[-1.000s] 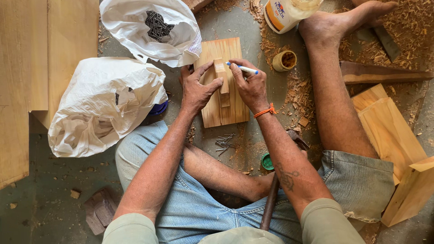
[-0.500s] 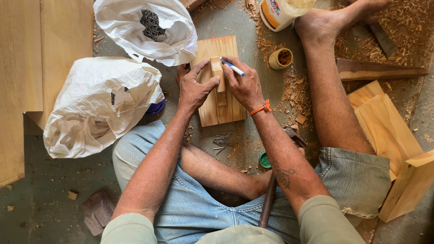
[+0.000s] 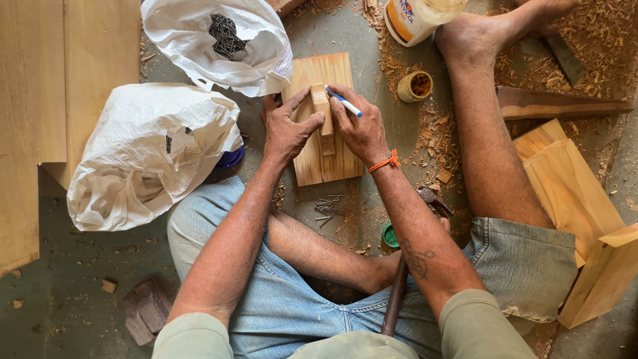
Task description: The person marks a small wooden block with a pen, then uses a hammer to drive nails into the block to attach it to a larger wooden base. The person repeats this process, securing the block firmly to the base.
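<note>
A pale wooden board (image 3: 311,166) lies flat on the floor in front of my crossed legs. A small wooden block (image 3: 321,101) stands on it, pinched between both hands. My left hand (image 3: 287,130) presses the block from the left, with the thumb against its side. My right hand (image 3: 362,131) holds a blue and white pen (image 3: 346,104) with its tip at the block's top right edge. An orange band circles the right wrist.
Two white plastic bags (image 3: 149,149) lie at left; the upper one (image 3: 219,40) holds nails. Loose nails (image 3: 326,208), a hammer (image 3: 407,266), a green cap (image 3: 390,236), a small tin (image 3: 415,86), a glue bottle (image 3: 412,18), planks (image 3: 66,80) and wood pieces (image 3: 571,193) surround me.
The right hand with the pen has shifted slightly left onto the block; the left hand's fingers have closed more tightly around the block.
</note>
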